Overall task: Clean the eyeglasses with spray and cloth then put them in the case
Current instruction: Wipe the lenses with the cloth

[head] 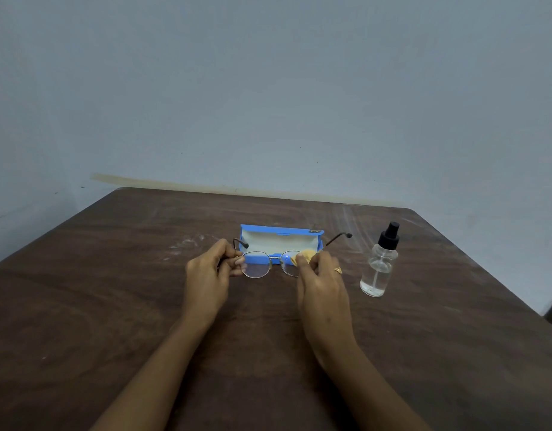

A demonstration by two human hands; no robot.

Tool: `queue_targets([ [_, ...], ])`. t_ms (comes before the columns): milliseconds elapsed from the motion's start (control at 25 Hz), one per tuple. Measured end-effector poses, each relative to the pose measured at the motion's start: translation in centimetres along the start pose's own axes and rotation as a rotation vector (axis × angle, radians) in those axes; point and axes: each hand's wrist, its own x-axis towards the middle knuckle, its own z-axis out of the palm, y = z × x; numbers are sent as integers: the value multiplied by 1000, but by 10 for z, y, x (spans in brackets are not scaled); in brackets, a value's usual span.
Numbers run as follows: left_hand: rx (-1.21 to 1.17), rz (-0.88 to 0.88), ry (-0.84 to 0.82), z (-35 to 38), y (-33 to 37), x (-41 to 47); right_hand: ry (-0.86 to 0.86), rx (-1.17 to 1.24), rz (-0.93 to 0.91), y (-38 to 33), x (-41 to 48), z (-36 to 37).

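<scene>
Thin metal round-lens eyeglasses (258,269) are held just above the brown table, their temples pointing away from me. My left hand (211,273) pinches the frame's left hinge. My right hand (320,281) presses a small yellow cloth (303,256) against the right lens, which the cloth and fingers mostly hide. Behind the glasses lies the blue case (279,241), open, with a pale lining. A clear spray bottle (381,262) with a black pump top stands upright to the right of my right hand, apart from it.
The dark wooden table (113,306) runs up to a plain grey-blue wall; its back edge lies just past the case, and its right edge slants down behind the bottle. Whitish smears mark the surface left of the case.
</scene>
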Motion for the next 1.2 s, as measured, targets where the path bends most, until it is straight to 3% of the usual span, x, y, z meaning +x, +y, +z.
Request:
queue_targets([
  [720, 52, -11, 50, -2, -2, 0, -133, 43, -69, -1, -8, 6],
  [1080, 56, 70, -48, -2, 7, -4, -24, -38, 12, -1, -3, 6],
  [1200, 26, 42, -41, 0, 1, -4, -76, -24, 6, -2, -4, 7],
])
